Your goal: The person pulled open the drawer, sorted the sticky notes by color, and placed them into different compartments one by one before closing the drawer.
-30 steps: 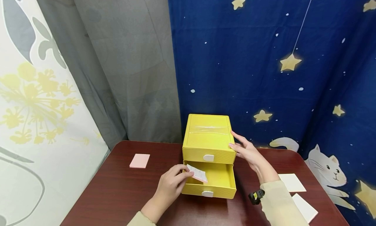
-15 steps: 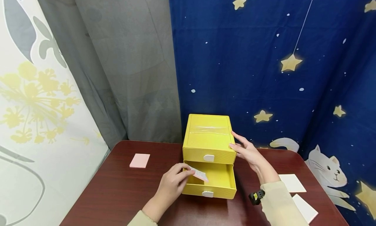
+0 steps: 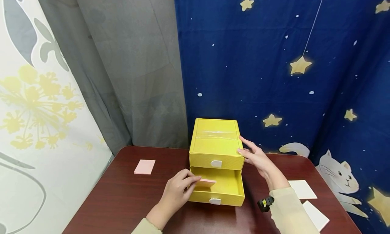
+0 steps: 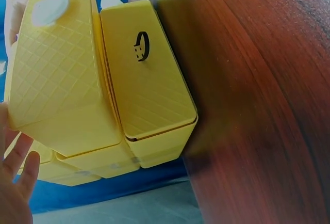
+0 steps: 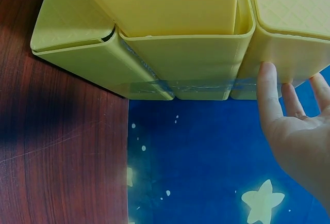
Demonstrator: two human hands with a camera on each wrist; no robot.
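My left hand pinches a thin pink notepad between thumb and fingers, holding it inside the left part of a pulled-out yellow drawer. The drawer belongs to a yellow drawer unit, whose top drawer front has a white tab. Fingertips of my right hand rest on the unit's right side near the top; in the right wrist view those fingers are extended against its wall. In the left wrist view the left hand shows beside the drawer, while the notepad is hidden.
A pink square pad lies on the dark red table at the left. Two white pads lie at the right, partly behind the right arm. A lower drawer front bears a black curved mark. Curtains hang behind the table.
The notepad has tilted in my left hand, so its printed white face no longer shows and its pink side does. The right hand and the drawer unit stay in place.
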